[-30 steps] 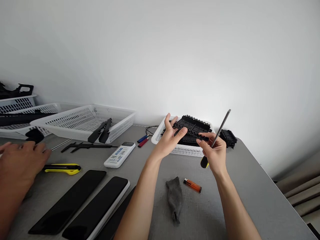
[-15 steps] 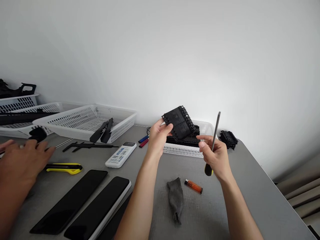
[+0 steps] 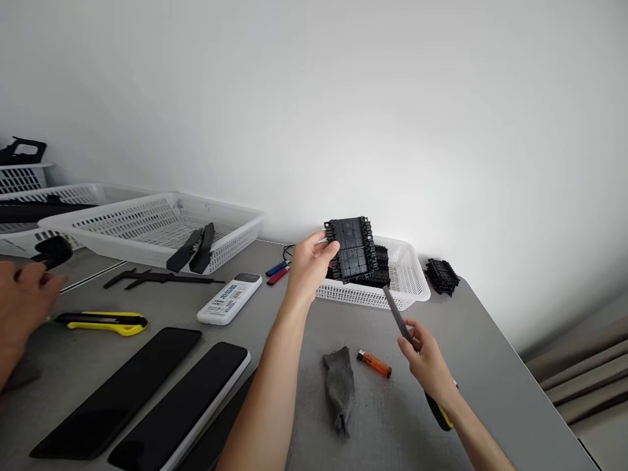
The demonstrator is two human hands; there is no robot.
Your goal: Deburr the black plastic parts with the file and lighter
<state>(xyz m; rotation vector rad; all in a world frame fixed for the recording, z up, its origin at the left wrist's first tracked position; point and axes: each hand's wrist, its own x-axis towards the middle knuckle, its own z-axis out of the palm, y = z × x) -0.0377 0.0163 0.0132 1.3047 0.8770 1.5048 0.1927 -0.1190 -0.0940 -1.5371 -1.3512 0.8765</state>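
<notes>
Black panel [image 3: 354,245], centre frame, is pinched by the left fingers [image 3: 328,251]. Lower right, the right fingers [image 3: 408,349] grip a file [image 3: 395,313].

No text can be read with certainty. Print appears on the upper face of the white case [image 3: 229,299], which lies obliquely on the left half of the desk [image 3: 490,366], its dark window [image 3: 248,278] at the far end. A bold line of blue characters [image 3: 230,292] runs lengthwise along this face, beside smaller blocks of print [image 3: 224,303]. The characters are too small and too blurred to be spelled out, so wording, brand and any numbers remain undetermined.
</notes>
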